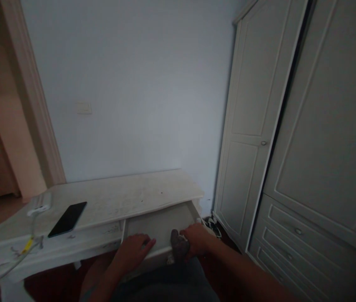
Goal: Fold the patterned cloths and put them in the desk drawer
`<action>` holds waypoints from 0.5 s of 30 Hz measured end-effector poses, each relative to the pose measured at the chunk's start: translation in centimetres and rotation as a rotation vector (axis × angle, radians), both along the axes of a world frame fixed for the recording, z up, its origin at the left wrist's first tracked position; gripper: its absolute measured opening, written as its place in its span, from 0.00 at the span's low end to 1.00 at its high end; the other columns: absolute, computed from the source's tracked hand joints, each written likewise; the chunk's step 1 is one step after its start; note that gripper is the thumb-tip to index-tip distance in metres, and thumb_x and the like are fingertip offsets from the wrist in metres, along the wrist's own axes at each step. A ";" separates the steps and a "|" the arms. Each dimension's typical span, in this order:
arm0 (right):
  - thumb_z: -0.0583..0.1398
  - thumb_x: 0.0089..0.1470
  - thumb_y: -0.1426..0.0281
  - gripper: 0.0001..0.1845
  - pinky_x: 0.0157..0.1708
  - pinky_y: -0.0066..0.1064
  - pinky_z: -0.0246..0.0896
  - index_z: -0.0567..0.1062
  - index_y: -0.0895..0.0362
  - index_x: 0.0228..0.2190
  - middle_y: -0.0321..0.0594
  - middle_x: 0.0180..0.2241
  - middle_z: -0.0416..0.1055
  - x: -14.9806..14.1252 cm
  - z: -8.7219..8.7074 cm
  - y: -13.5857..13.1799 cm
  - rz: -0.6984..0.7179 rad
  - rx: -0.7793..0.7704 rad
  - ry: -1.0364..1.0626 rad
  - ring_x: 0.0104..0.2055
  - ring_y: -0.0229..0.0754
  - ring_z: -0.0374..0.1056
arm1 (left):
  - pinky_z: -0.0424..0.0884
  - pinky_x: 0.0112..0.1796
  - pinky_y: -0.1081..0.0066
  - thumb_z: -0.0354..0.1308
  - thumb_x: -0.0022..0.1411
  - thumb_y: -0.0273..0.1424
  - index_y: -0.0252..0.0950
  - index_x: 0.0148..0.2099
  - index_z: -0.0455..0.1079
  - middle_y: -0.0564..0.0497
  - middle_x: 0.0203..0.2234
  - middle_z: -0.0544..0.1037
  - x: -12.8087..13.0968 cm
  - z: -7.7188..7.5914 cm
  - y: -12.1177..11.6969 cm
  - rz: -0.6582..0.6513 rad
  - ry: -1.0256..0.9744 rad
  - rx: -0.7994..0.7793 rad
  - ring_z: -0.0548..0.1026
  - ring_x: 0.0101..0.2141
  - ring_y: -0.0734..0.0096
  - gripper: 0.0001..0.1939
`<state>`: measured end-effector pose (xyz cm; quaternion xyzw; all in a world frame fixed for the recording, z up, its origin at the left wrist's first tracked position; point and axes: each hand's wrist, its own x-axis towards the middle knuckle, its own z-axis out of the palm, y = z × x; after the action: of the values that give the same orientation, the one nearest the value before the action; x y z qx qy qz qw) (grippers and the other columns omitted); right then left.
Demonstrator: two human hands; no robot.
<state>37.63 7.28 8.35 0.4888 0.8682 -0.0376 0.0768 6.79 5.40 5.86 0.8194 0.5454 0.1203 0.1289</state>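
Note:
A white desk drawer [153,224] is pulled out, its pale inside showing no contents in the visible part. My left hand [133,251] is at the drawer's front left corner, fingers curled over the front edge and thumb standing apart. In my right hand [195,239] is a bunched dark grey cloth [179,244], gripped at the drawer's front right corner. Part of this cloth hangs over the drawer front. The far side of each hand's fingers is hidden.
On the white desk [115,195] lie a black phone [67,219] and a white power strip [40,204] with a cable. A tall white wardrobe [244,126] stands at the right. Shoes [213,225] sit on the floor between desk and wardrobe.

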 end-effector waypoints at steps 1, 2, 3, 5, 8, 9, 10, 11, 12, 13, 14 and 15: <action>0.75 0.36 0.45 0.43 0.46 0.46 0.72 0.80 0.50 0.52 0.50 0.48 0.83 -0.1 0.1 0.2 0.004 -0.028 0.008 0.50 0.67 0.80 | 0.67 0.45 0.63 0.39 0.76 0.54 0.40 0.43 0.80 0.45 0.41 0.85 0.0 0.0 0.0 -0.004 0.005 0.003 0.82 0.45 0.55 0.33; 0.76 0.34 0.45 0.45 0.46 0.46 0.72 0.80 0.50 0.53 0.48 0.49 0.83 -0.2 0.3 0.5 0.007 -0.068 0.016 0.51 0.66 0.79 | 0.67 0.45 0.63 0.39 0.77 0.54 0.40 0.43 0.79 0.45 0.40 0.85 0.0 0.0 0.0 -0.007 0.012 0.005 0.82 0.45 0.55 0.32; 0.76 0.32 0.46 0.46 0.46 0.44 0.72 0.80 0.49 0.53 0.46 0.49 0.83 -0.3 0.5 0.9 0.009 -0.121 0.023 0.51 0.65 0.79 | 0.67 0.45 0.63 0.39 0.77 0.53 0.40 0.42 0.79 0.45 0.40 0.85 0.0 0.0 -0.1 -0.007 0.020 0.006 0.82 0.44 0.55 0.32; 0.78 0.28 0.46 0.47 0.47 0.41 0.72 0.81 0.47 0.52 0.41 0.49 0.83 -0.7 0.8 1.9 0.011 -0.258 0.037 0.51 0.62 0.80 | 0.66 0.44 0.63 0.40 0.77 0.53 0.40 0.42 0.79 0.44 0.40 0.85 0.1 0.2 -0.1 0.005 0.024 0.005 0.82 0.44 0.55 0.32; 0.78 0.26 0.46 0.43 0.46 0.37 0.71 0.84 0.46 0.46 0.34 0.46 0.84 -0.9 0.6 3.2 0.011 -0.469 0.073 0.48 0.56 0.80 | 0.66 0.43 0.64 0.41 0.76 0.53 0.40 0.41 0.79 0.45 0.39 0.85 0.3 0.3 -0.2 0.018 0.008 -0.001 0.82 0.43 0.56 0.31; 0.78 0.26 0.46 0.41 0.46 0.36 0.71 0.84 0.46 0.45 0.33 0.45 0.84 -0.9 0.4 3.5 0.016 -0.515 0.087 0.48 0.55 0.80 | 0.66 0.42 0.64 0.41 0.76 0.53 0.40 0.41 0.79 0.45 0.39 0.85 0.3 0.3 -0.2 0.017 0.005 -0.002 0.82 0.43 0.56 0.31; 0.78 0.25 0.46 0.41 0.46 0.35 0.71 0.85 0.46 0.45 0.31 0.44 0.84 -0.9 0.1 3.7 0.017 -0.537 0.099 0.48 0.54 0.80 | 0.66 0.42 0.64 0.41 0.76 0.53 0.40 0.41 0.79 0.45 0.39 0.85 0.3 0.3 -0.1 0.017 0.005 -0.001 0.82 0.43 0.56 0.31; 0.78 0.25 0.45 0.41 0.47 0.35 0.71 0.85 0.45 0.45 0.31 0.44 0.84 -0.9 -0.1 3.8 0.015 -0.541 0.108 0.48 0.53 0.80 | 0.66 0.42 0.64 0.41 0.76 0.53 0.40 0.41 0.79 0.45 0.39 0.85 0.3 0.2 -0.1 0.018 0.006 0.001 0.82 0.43 0.55 0.30; 0.78 0.25 0.45 0.41 0.47 0.35 0.70 0.85 0.45 0.45 0.30 0.44 0.83 -0.8 -0.2 4.0 0.011 -0.536 0.114 0.47 0.53 0.80 | 0.66 0.42 0.64 0.42 0.76 0.53 0.41 0.41 0.79 0.45 0.39 0.86 0.3 0.2 -0.1 0.021 0.005 0.006 0.82 0.43 0.55 0.30; 0.78 0.24 0.45 0.42 0.46 0.35 0.70 0.85 0.45 0.44 0.29 0.43 0.83 -0.8 -0.3 4.0 0.006 -0.536 0.116 0.47 0.53 0.80 | 0.66 0.42 0.64 0.42 0.76 0.53 0.41 0.41 0.79 0.45 0.39 0.86 0.3 0.1 -0.1 0.026 0.002 0.010 0.82 0.43 0.55 0.30; 0.79 0.23 0.46 0.41 0.46 0.35 0.71 0.85 0.45 0.44 0.29 0.43 0.83 -0.8 -0.2 4.1 0.000 -0.552 0.115 0.47 0.53 0.80 | 0.66 0.42 0.64 0.42 0.76 0.53 0.41 0.41 0.79 0.46 0.39 0.86 0.3 0.1 -0.1 0.029 -0.002 0.012 0.82 0.43 0.56 0.30; 0.79 0.23 0.46 0.41 0.45 0.34 0.71 0.85 0.45 0.43 0.29 0.42 0.83 -0.8 -0.1 4.1 -0.004 -0.583 0.117 0.47 0.52 0.80 | 0.66 0.42 0.64 0.42 0.76 0.53 0.41 0.41 0.79 0.46 0.39 0.86 0.2 0.1 -0.1 0.028 -0.004 0.012 0.82 0.43 0.56 0.30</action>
<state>36.82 11.42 8.23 0.4451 0.8227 -0.3135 0.1637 7.04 5.25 5.96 0.8121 0.5560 0.1269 0.1234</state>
